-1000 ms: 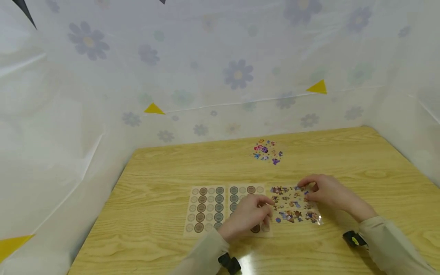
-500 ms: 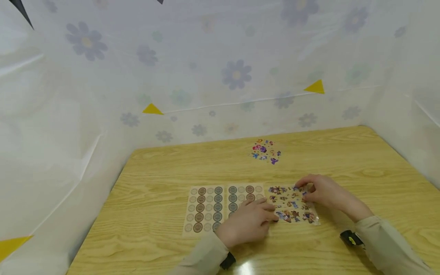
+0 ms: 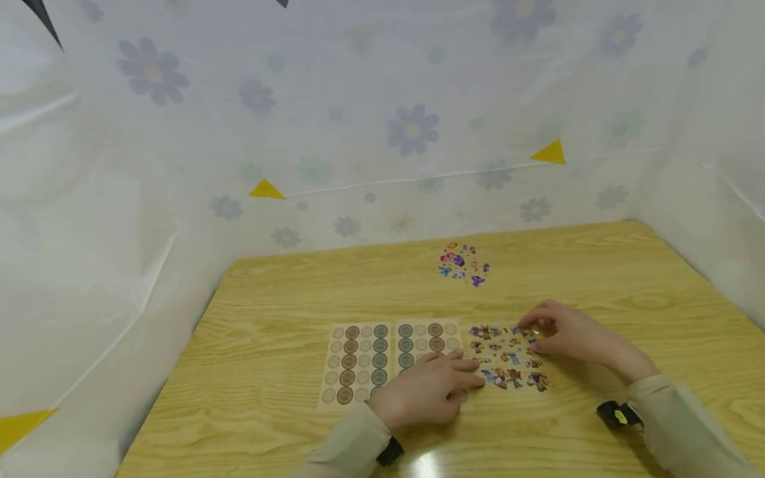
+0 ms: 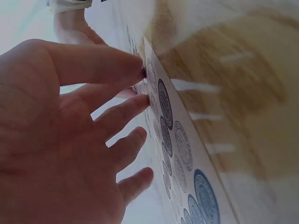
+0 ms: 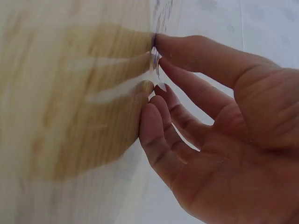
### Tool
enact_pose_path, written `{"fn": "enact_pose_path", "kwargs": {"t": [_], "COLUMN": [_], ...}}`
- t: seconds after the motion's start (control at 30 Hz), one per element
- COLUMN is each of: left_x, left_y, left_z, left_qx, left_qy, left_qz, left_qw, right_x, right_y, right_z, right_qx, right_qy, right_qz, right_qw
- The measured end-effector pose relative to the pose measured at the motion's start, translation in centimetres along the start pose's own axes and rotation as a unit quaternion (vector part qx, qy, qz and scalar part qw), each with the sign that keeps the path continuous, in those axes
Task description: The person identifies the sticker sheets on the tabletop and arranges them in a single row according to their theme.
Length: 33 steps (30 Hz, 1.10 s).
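Note:
A clear sheet of small colourful cartoon stickers [image 3: 512,377] lies on the wooden table, right of two pale sheets of round stickers. My left hand [image 3: 421,396] reaches over the nearer pale sticker sheet [image 3: 421,328], its fairly straight fingertips resting at the clear sheet's left edge. In the left wrist view, the left hand [image 4: 79,121] has thumb and fingers spread against the sheets. My right hand [image 3: 576,340] pinches the upper right part of the clear sheet, which buckles and glints there. Thumb and forefinger of the right hand [image 5: 210,102] meet its edge in the right wrist view.
The other pale round-sticker sheet [image 3: 355,365] lies farther left. Toward the back of the table [image 3: 287,292] is a round cluster of colourful stickers [image 3: 463,264]. White flowered sheeting [image 3: 335,153] rises behind the table and along both sides.
The left hand has come down, its fingers flattening onto the clear sheet's left edge. Under the right hand the sheet's upper right part now buckles; that hand has barely moved.

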<state>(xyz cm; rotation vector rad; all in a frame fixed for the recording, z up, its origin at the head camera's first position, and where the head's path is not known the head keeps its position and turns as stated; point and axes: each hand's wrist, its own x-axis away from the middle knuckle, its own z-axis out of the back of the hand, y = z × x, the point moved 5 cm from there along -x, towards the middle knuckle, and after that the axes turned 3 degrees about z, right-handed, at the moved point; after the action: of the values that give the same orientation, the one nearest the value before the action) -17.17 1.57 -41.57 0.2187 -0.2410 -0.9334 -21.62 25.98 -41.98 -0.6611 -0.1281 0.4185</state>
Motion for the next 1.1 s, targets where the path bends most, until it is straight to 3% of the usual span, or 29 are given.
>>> {"fn": "enact_pose_path", "kwargs": {"t": [0.23, 0.5, 0.7, 0.93, 1.03, 1.1], "left_x": [0.2, 0.3, 0.4, 0.6, 0.6, 0.3], "left_y": [-0.5, -0.5, -1.0, -3.7, -5.2, -6.4], "left_z": [-0.2, 0.0, 0.7, 2.0, 3.0, 3.8], "left_qx": [0.027, 0.040, 0.099, 0.206, 0.229, 0.223], "left_qy": [-0.019, -0.051, -0.040, -0.037, -0.022, -0.006], "left_qz": [-0.001, 0.009, -0.016, 0.015, 0.034, 0.054], "left_qw": [0.9994, 0.9978, 0.9942, 0.9777, 0.9725, 0.9732], "right_x": [0.1, 0.0, 0.0, -0.2, -0.4, -0.7], "right_y": [0.4, 0.9, 1.4, 1.7, 1.6, 1.6], "right_z": [0.6, 0.6, 0.6, 1.1, 1.6, 1.9], "right_qx": [-0.023, -0.023, -0.050, -0.066, -0.066, -0.057], "right_qy": [-0.003, -0.003, 0.004, 0.015, 0.026, 0.033], "right_qz": [0.030, 0.032, 0.010, -0.008, -0.005, 0.003], "right_qw": [0.9993, 0.9992, 0.9987, 0.9977, 0.9975, 0.9978]}}
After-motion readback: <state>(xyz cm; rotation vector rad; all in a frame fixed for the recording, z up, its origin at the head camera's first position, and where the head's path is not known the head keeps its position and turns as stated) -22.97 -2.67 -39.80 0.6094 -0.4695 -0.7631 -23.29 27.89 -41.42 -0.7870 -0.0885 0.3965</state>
